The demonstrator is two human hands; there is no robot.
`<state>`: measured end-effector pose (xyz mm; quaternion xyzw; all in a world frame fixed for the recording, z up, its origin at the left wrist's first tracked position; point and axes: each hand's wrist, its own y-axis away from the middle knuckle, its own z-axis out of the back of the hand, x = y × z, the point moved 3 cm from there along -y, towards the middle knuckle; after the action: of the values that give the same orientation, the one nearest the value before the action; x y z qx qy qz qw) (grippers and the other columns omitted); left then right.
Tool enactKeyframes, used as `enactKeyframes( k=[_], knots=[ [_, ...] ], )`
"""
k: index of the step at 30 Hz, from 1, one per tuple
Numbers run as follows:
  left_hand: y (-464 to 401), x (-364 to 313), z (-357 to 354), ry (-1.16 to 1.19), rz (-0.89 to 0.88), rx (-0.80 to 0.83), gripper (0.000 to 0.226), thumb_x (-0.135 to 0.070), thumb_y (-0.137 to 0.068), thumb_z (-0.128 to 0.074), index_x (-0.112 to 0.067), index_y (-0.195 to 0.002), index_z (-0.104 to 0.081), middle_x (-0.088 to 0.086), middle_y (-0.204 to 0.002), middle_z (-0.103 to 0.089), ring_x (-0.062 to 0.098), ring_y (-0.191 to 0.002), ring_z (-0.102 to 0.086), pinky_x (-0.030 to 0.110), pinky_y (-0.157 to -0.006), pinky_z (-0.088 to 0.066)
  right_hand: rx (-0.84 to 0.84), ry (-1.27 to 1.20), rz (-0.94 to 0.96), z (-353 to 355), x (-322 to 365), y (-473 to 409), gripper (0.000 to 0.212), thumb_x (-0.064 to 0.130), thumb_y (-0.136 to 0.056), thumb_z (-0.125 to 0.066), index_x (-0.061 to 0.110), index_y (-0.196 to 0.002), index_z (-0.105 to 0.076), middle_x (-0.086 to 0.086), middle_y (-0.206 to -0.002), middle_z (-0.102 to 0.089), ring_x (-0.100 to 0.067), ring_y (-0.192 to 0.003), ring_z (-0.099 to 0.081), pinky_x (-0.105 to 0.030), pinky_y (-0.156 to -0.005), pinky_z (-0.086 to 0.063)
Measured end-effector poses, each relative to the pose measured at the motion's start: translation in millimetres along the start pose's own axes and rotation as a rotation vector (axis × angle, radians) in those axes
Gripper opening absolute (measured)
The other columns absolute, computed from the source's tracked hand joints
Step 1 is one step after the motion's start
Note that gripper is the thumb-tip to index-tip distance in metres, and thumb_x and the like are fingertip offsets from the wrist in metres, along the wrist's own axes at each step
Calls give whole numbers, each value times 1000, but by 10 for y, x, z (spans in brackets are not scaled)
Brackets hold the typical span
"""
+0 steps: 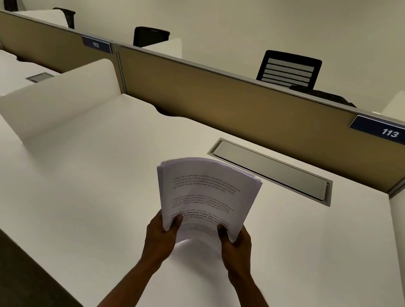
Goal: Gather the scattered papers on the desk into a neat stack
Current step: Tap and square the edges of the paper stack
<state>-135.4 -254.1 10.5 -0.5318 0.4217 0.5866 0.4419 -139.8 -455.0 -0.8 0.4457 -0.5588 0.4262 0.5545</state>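
Print on papers (205, 196) blurred, illegible

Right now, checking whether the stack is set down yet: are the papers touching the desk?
Cannot tell. In the head view both hands, left hand and right hand, grip the papers, whose bottom edge overlaps the desk without showing contact or gap.

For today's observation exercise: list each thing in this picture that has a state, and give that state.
papers: gathered in one bundle, held above the desk, bowed
left hand: grips the bundle's near left corner
right hand: grips its near right corner
cable hatch: lid closed
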Motion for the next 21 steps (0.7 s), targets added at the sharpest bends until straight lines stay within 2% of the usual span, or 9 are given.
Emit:
enactKeyframes(
  k=[2, 6, 8, 10, 12, 16, 19, 21],
  knots=[
    [-27, -9, 21, 1, -19, -22, 29, -25, -94, -66, -26, -123, -63, -12, -104, -72, 7, -99, -69, 15, -70, -57, 4, 2, 14, 19, 3, -16, 27, 21, -91, -68, 33, -116, -64, 12, -106, -72, -12, -97, -69, -22, -74, -60],
    [15, 44, 4, -36, 17, -22, 38, -27, -91, -70, -26, -127, -59, -11, -112, -70, 11, -105, -67, 26, -82, -59, 24, 52, -2, 17, -76, 30, 33, 16, -88, -72, 38, -112, -63, 12, -105, -71, -15, -98, -67, -19, -71, -58],
    [17, -43, 16, -30, -23, -46, 39, -30, -87, -74, -35, -122, -58, -16, -111, -69, 6, -103, -67, 22, -80, -59, 13, 43, -4, 52, -56, 29, 36, 16, -84, -76, 39, -109, -64, 14, -102, -72, -15, -98, -68, -19, -70, -58],
    [-11, -218, 51, 4, -82, -86, 37, -33, -85, -76, -44, -114, -57, -20, -106, -69, 2, -99, -67, 17, -73, -59, 8, 19, 17, 98, 27, -30, 36, 20, -81, -79, 36, -111, -64, 14, -104, -72, -13, -99, -68, -25, -76, -60],
    [-63, -347, 74, 31, -130, -96, 36, -34, -83, -73, -43, -114, -57, -20, -104, -68, 3, -99, -66, 16, -71, -58, 25, -1, 61, 129, 171, -98, 37, 26, -79, -80, 32, -111, -63, 11, -107, -71, -14, -99, -68, -29, -78, -61],
    [-129, -462, 28, 21, -159, -71, 38, -31, -84, -67, -29, -120, -57, -7, -109, -67, 16, -101, -67, 31, -77, -62, 29, 10, 121, 102, 422, -213, 45, 36, -74, -80, 32, -115, -61, 10, -108, -70, -13, -98, -68, -27, -74, -60],
    [-115, -443, -28, -3, -159, -53, 35, -32, -84, -66, -37, -117, -57, -6, -109, -67, 17, -100, -66, 32, -76, -62, 37, 22, 94, 38, 454, -256, 56, 39, -72, -81, 27, -123, -60, 6, -111, -70, -15, -99, -67, -34, -77, -61],
    [-115, -435, -58, 5, -157, -39, 30, -30, -87, -66, -43, -112, -56, -7, -108, -67, 15, -100, -66, 32, -75, -62, 36, 23, 63, -17, 446, -267, 48, 38, -72, -83, 24, -115, -67, 4, -105, -73, -17, -97, -69, -37, -77, -62]
  ],
)
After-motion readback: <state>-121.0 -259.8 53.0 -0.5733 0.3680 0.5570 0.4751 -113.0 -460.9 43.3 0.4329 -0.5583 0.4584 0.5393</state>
